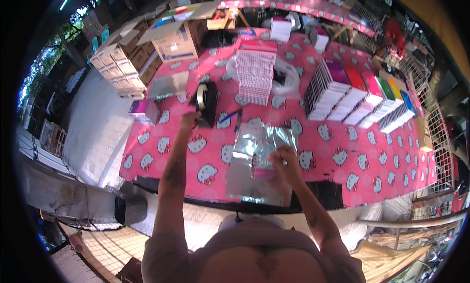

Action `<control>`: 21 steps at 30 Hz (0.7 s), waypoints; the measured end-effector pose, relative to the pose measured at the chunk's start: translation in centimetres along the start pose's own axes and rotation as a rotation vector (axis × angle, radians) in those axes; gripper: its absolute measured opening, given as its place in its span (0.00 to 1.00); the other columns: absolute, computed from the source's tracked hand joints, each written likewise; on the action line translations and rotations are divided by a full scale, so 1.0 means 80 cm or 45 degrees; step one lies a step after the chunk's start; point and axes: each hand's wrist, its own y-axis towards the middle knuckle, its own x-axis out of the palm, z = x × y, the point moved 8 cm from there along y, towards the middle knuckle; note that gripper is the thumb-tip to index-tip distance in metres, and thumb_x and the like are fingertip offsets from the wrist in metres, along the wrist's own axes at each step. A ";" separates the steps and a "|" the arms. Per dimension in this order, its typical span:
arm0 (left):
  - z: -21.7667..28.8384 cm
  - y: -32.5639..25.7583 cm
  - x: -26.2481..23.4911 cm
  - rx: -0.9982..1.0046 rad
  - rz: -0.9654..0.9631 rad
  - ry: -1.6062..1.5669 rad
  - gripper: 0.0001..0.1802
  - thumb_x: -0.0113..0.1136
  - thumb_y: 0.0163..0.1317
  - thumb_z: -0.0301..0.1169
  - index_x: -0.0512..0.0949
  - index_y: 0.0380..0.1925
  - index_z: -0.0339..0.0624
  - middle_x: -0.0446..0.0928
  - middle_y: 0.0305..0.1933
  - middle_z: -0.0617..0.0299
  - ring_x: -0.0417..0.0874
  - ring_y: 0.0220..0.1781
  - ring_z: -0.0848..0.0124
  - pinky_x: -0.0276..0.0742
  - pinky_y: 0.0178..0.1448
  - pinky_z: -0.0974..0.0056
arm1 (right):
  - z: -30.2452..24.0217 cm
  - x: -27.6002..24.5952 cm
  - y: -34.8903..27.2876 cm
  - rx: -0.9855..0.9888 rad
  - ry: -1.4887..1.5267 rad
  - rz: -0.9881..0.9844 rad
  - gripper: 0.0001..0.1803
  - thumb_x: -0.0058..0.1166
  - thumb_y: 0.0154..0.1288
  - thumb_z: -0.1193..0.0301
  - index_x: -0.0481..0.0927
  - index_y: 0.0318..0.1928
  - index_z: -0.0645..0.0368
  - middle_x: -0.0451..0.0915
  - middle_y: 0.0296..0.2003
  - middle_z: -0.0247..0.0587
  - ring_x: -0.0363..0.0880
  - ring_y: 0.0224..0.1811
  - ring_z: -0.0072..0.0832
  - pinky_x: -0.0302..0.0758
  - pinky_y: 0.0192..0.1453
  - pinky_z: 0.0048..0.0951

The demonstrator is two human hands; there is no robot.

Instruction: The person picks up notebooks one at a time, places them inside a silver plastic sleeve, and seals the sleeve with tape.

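My left hand [190, 120] is closed at the near end of a black tape dispenser [209, 106] with a pale tape roll [201, 94]. What its fingers pinch is too small to make out. My right hand [285, 159] is closed at the right side of a shiny clear plastic bag [249, 145], its fingers gripping the film. A small pinkish item [264, 174] shows beneath the plastic, partly hidden by glare and the hand. More clear film [257, 191] lies at the table's near edge. A blue pen [227, 117] and a dark slim tool [238, 120] lie between my hands.
The table wears a pink cartoon-cat cloth [208, 158]. Beyond my hands stands a tall stack of notebooks [255, 75]; several colored book stacks [330, 89] fill the right. At left are a small purple-topped stack [143, 111], a plastic-film pile [169, 84] and cardboard boxes [176, 42].
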 end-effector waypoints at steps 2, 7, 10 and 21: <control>-0.006 -0.010 -0.018 0.402 0.217 0.033 0.11 0.68 0.60 0.33 0.84 0.39 0.38 0.80 0.31 0.66 0.76 0.26 0.77 0.68 0.26 0.65 | -0.009 0.004 0.004 0.088 0.065 0.041 0.10 0.63 0.57 0.78 0.79 0.40 0.59 0.73 0.48 0.43 0.73 0.53 0.32 0.72 0.53 0.31; -0.065 -0.035 -0.042 0.249 0.251 0.158 0.17 0.63 0.62 0.43 0.84 0.37 0.39 0.84 0.30 0.59 0.84 0.30 0.71 0.76 0.30 0.64 | 0.002 0.013 -0.002 -0.059 0.050 0.013 0.09 0.60 0.61 0.81 0.81 0.41 0.57 0.72 0.50 0.42 0.75 0.48 0.27 0.75 0.49 0.28; -0.015 -0.051 -0.045 0.405 0.424 1.435 0.12 0.60 0.62 0.36 0.82 0.32 0.37 0.83 0.30 0.44 0.86 0.35 0.49 0.79 0.34 0.48 | -0.014 0.008 -0.001 -0.011 0.068 0.037 0.11 0.59 0.62 0.82 0.84 0.43 0.56 0.72 0.52 0.42 0.76 0.45 0.24 0.75 0.45 0.25; 0.144 -0.260 0.364 1.025 -1.552 1.364 0.06 0.66 0.57 0.31 0.83 0.32 0.40 0.82 0.29 0.53 0.85 0.33 0.60 0.78 0.39 0.57 | 0.019 0.000 -0.009 0.182 0.184 0.151 0.22 0.62 0.60 0.79 0.74 0.55 0.58 0.72 0.46 0.36 0.72 0.46 0.23 0.75 0.50 0.27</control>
